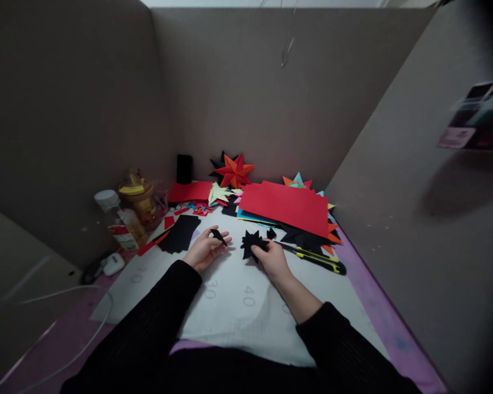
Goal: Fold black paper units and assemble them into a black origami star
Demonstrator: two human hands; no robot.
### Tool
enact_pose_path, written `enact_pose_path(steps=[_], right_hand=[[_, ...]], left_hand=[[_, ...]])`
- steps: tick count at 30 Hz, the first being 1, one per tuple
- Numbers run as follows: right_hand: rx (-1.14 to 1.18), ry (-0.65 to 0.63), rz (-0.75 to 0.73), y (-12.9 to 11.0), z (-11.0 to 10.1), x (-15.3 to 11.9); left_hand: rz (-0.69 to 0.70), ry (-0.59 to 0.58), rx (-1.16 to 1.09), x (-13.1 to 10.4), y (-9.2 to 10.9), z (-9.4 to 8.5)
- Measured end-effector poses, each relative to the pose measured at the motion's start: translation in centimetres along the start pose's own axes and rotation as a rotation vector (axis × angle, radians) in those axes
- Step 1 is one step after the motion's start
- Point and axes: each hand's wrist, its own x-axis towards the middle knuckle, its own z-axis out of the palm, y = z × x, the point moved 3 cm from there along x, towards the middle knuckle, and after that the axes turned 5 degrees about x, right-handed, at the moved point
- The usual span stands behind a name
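Note:
My left hand (206, 250) holds a small folded black paper piece (218, 237) between thumb and fingers, above the white numbered sheet (230, 317). To its right, my right hand (271, 257) grips a spiky black paper star (252, 244) by its right side, thumb on top. The two black pieces are apart. Another small black folded piece (271, 233) lies just beyond my right hand. A stack of black paper strips (179, 233) rests to the left of my left hand.
A yellow and black cutter (320, 261) lies right of my right hand. Red sheets (287, 205) and a red-orange star (235, 171) are at the back. A bottle (125, 224), a yellow tub (138, 200) and a white case (113, 264) stand left. Grey panels surround the table.

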Motion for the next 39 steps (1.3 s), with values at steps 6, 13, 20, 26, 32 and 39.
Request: enact_pose_path(steps=[6,13,20,26,32,39], right_hand=[[-0.016,0.009,0.000,0.1,-0.1,0.0],[-0.006,0.010,0.012,-0.1,0.0,-0.1],[-0.020,0.009,0.024,0.0,0.0,-0.1],[-0.032,0.013,0.002,-0.5,0.0,-0.1],[-0.036,0.028,-0.021,-0.5,-0.1,-0.1],[-0.040,0.027,-0.018,-0.3,0.0,0.0]], left_hand=[[-0.018,-0.062,-0.069,0.0,0.1,0.2],[0.010,0.033,-0.015,0.7,-0.1,-0.5],[0.035,0.065,0.053,0.8,-0.7,-0.7],[0.096,-0.060,0.158,0.2,-0.6,0.4],[0.151,-0.038,0.379,-0.5,-0.3,1.1],[0.244,0.000,0.484,-0.8,0.2,1.4]])
